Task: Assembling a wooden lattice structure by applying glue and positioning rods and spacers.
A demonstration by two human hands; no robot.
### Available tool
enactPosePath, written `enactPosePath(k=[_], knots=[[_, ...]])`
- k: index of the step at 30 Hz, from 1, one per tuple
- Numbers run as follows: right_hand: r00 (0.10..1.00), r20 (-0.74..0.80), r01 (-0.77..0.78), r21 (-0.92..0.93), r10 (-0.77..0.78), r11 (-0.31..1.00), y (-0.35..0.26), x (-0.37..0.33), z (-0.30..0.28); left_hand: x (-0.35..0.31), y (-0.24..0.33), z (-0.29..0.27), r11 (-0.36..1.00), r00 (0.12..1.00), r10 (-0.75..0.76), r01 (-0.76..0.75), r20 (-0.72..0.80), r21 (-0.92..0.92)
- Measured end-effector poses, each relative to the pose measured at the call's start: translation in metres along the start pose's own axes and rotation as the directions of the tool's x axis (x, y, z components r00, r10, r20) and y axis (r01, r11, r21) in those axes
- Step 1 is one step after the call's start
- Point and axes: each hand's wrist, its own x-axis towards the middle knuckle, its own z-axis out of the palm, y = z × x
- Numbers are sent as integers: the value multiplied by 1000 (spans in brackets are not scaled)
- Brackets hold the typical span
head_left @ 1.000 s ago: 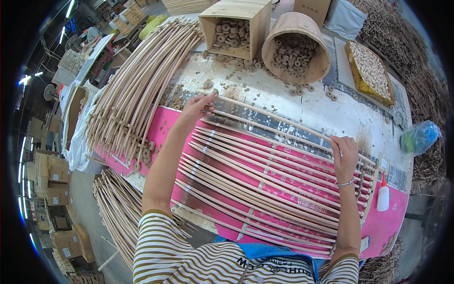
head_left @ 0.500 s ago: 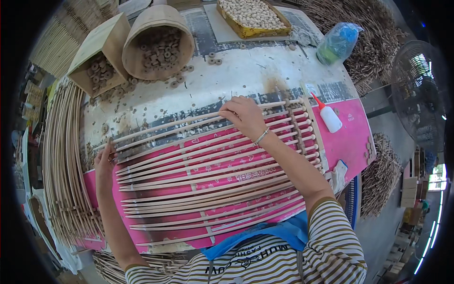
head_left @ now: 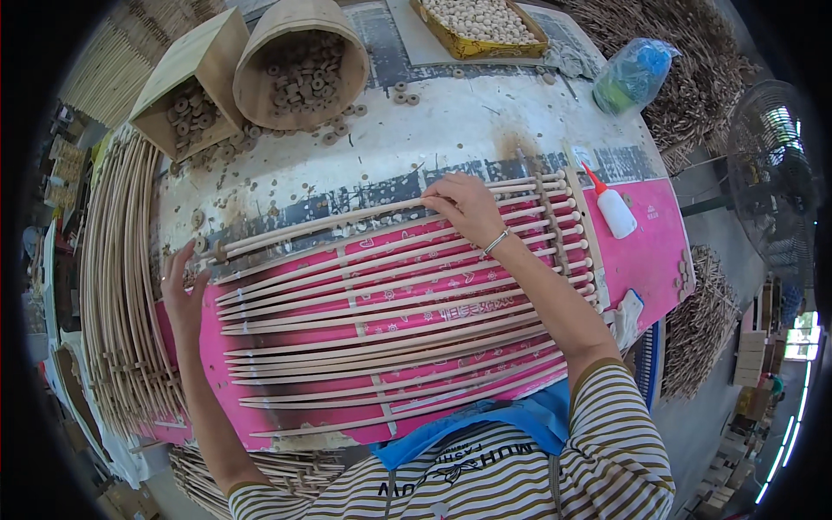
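Observation:
My right hand (head_left: 468, 209) pinches a long thin wooden rod (head_left: 347, 214) at the far side of a row of similar rods. Near that rod's left end sits a small brown wooden ring (head_left: 219, 252), close to a second rod end. My left hand (head_left: 184, 295) is open just left of it, thumb and fingers apart, touching no rod. Below, several pale tapered rods (head_left: 390, 321) lie side by side, their right ends capped with round beads (head_left: 579, 230). A brown notched strip (head_left: 551, 217) crosses them near the beads.
A wooden box (head_left: 186, 130) and wooden bucket (head_left: 347, 69) of rings lie tipped at the back left. A yellow tray (head_left: 485, 48) holds beads. A red-tipped white bottle (head_left: 616, 213) lies on the right. Bundled rods (head_left: 121, 286) stand left; a fan (head_left: 771, 173) is at right.
My left hand has let go of the rod's left end and drawn back to the left, its fingers spreading. My right hand still pinches the rod. The whole view has shifted slightly.

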Motion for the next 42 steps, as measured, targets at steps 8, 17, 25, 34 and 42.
enactPosePath(k=[8,17,25,34,42], knots=[[999,40,-29,32,28,999,2,-3,-8,0,6,7,999,999,30,-31,18,35],[1000,-23,5,-35,-6,999,8,-1,-10,-2,8,10,1000,1000,14,-14,10,4],[999,-4,35,-17,-35,999,4,4,1,-9,-10,4,999,1000,29,-29,11,41],[999,51,1,-11,0,1000,4,-3,-14,1,10,22,993,998,16,-22,58,114],[997,73,-10,-41,13,999,1,-1,-14,4,4,33,994,995,31,-40,95,102]])
